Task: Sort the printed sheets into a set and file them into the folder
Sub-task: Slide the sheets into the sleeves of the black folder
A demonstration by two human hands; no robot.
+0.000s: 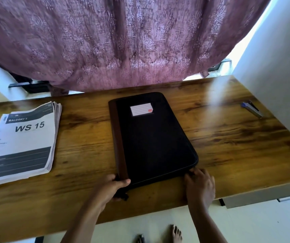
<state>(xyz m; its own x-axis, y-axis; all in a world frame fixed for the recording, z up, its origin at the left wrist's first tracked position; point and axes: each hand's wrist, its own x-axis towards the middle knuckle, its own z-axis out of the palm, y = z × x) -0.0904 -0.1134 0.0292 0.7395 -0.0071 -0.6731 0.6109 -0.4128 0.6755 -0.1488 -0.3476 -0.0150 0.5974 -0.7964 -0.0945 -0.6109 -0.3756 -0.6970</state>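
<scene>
- The black folder (156, 137) lay closed in the middle of the wooden table (228, 146), label upward
- The left hand (112, 188) gripped its near left corner, thumb on top
- The right hand (200, 186) curled its fingers onto the near right corner, seemingly pinching the edge
- The stack of printed sheets (23, 141) sat at the left, well apart from the folder; nothing appeared filed, so nearly all the task remained

Top sheet of paper stack (23, 137): "BALCONY 3" in white on a dark band, big bold "WS 15" under it. Smaller print too blurred to read. White label (141, 110) on folder (154, 137): ruled lines, red mark, no legible text.
</scene>
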